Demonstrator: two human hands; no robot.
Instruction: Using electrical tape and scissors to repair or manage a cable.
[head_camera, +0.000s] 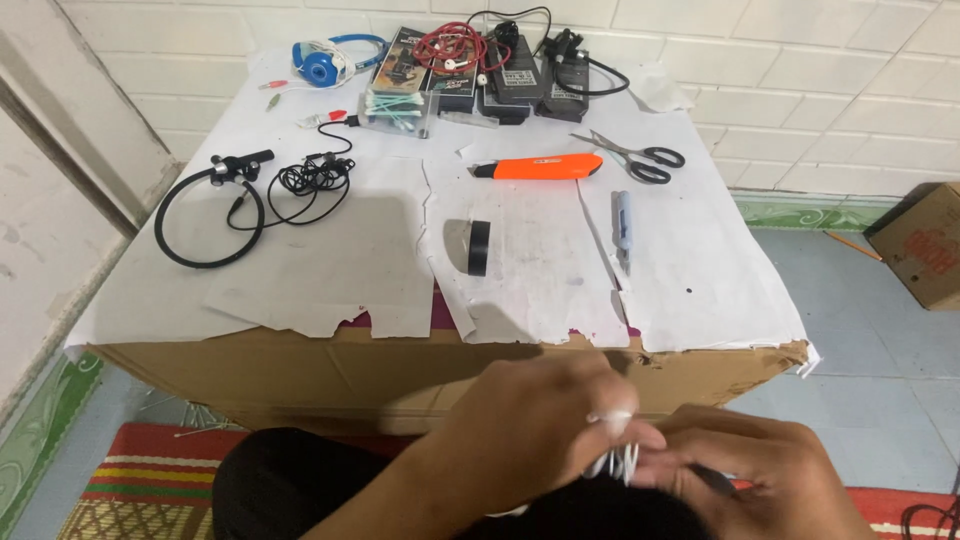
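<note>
L hand (530, 425) + R hand (760, 475) both pinched on white cable (620, 455), low, in front of tabletop (330, 270). Beyond: tape roll (479, 247), pen (622, 220), orange cutter (545, 166), scissors (635, 157), black earphones (250, 195); adapters (530, 75) at back. Nothing btwn hands & tabletop edge.

At the far edge of the surface (300, 270), near its middle, a flat dark printed box (400, 62) lies tilted. Just in front of it lies a clear plastic case of swabs (398, 108) with green tips. On the floor to the right, well apart from the surface, stands a brown cardboard carton (925, 245) with red print on its side.
</note>
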